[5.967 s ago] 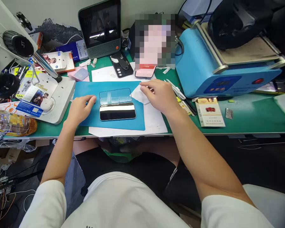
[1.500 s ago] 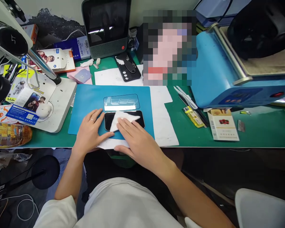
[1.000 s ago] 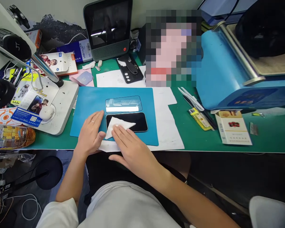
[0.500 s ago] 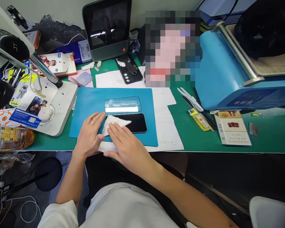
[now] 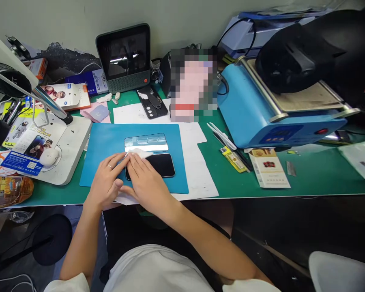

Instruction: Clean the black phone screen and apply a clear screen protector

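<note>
The left arm reaches in from 7 o'clock, its hand palm down over the blue mat with the fingers aimed toward 1 o'clock. The right arm slants in from 4 o'clock, and the right hand lies palm down, fingers toward 11 o'clock.

From left to right, a bottle lies at 9 o'clock from the hands, by the desk edge, and the white stand base sits at 10 o'clock. A tablet-like display leans back at 12 o'clock. A black phone back lies on white paper at 1 o'clock. White tweezers, a yellow packet and a cigarette box lie around 2 to 3 o'clock, with the blue machine at 2 o'clock. On the mat, the phone lies flat, dark side up, just below a clear glass panel; the hands and the white cloth hide part of its left end.

The left hand is partly open, fingers slightly apart, its fingertips at the cloth's left end. The right hand's fingers are extended close together, tips pressed on the cloth at the phone's upper left, the thumb out toward the left thumb. I cannot tell whether either hand pinches the cloth.
</note>
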`<act>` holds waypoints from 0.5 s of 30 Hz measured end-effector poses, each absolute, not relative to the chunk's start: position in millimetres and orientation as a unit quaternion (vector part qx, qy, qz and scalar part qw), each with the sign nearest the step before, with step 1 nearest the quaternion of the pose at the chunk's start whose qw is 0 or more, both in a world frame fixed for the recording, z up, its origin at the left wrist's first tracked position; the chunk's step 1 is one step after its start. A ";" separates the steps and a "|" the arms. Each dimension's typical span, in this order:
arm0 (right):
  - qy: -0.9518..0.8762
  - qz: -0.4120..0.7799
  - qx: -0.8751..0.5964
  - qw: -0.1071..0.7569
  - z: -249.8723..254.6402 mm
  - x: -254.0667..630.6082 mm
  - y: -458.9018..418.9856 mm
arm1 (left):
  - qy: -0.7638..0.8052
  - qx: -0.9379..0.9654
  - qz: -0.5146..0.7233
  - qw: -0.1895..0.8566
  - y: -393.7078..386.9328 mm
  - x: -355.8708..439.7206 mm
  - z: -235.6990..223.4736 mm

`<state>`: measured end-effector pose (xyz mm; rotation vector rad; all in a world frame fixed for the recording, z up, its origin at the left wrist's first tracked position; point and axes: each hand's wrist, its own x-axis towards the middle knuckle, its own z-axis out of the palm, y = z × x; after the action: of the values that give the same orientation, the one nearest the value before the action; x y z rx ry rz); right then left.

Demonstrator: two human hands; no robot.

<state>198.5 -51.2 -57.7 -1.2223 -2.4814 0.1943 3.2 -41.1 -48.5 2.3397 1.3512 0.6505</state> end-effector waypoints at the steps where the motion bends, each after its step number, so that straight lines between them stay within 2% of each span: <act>1: -0.877 0.072 -0.439 0.181 -56.6 195.6 -47.6 | 0.479 0.826 0.235 0.182 -41.4 2.9 -48.2; 8: -0.875 0.074 -0.434 0.202 -61.4 205.7 -86.5 | 0.470 0.831 0.245 0.173 -42.9 0.9 -49.9; 15: -0.875 0.087 -0.435 0.195 -57.6 198.9 -59.9 | 0.479 0.825 0.245 0.173 -42.3 4.1 -50.5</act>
<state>198.9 -59.9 -57.6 -1.2192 -2.4507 0.2449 4.1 -42.3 -50.5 2.3408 1.3579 0.6952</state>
